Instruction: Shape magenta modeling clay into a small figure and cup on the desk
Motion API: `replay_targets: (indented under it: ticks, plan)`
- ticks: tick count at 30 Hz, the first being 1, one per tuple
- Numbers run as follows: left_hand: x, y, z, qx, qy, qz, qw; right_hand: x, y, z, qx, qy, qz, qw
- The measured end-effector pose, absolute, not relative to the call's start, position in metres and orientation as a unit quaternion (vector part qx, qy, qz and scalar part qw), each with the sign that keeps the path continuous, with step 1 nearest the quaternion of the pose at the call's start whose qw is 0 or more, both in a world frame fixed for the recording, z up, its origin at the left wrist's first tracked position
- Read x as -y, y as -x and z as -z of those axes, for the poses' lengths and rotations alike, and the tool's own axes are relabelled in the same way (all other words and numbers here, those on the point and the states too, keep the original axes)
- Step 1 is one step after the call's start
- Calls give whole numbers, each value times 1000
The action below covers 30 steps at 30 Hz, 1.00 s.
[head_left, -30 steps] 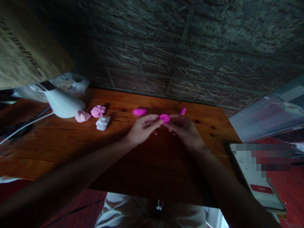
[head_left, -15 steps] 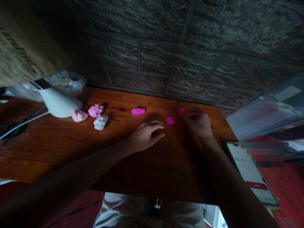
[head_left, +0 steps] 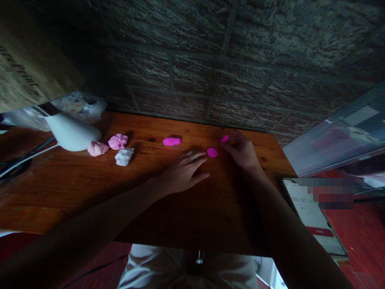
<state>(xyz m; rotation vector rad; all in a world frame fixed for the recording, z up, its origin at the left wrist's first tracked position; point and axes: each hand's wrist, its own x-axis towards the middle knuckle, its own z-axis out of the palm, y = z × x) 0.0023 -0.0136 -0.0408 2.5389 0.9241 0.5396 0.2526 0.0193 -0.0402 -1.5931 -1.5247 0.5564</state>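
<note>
My right hand point(head_left: 243, 153) has its thumb and fingertips closed on a small lump of magenta modelling clay point(head_left: 224, 138), at the far side of the wooden table. Just in front and to the left lies a flat, round disc of magenta clay point(head_left: 212, 152). My left hand point(head_left: 187, 171) rests palm down with fingers stretched out and a ring on one finger. Its fingertips come close to the disc's left edge; whether they touch it I cannot tell. Behind that hand sits a longer magenta clay lump point(head_left: 172, 141).
Left on the table point(head_left: 90, 188) are a pink clay lump point(head_left: 118, 141), a paler pink lump point(head_left: 98, 148) and a white one point(head_left: 124, 156), beside a white lamp base point(head_left: 73, 132). A brick wall point(head_left: 192, 72) borders the back. A phone point(head_left: 309, 212) lies at the right.
My right hand has shifted slightly left and its fingers have come together at the small clay lump. My left fingers lie flatter. The whole view has drifted a little.
</note>
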Motion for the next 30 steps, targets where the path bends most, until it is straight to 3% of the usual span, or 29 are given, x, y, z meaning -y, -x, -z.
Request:
replay_targets:
  ticks: [7,19,30]
  plan:
    - [12,-3,41,-333,-910,-182,164,-3,-241,32,684,514,-331,397]
    - [12,0,42,-333,-910,-174,174,-3,-242,37,704,511,-333,364]
    - [13,0,42,-334,-913,-170,162,-4,-237,39,688,515,-324,397]
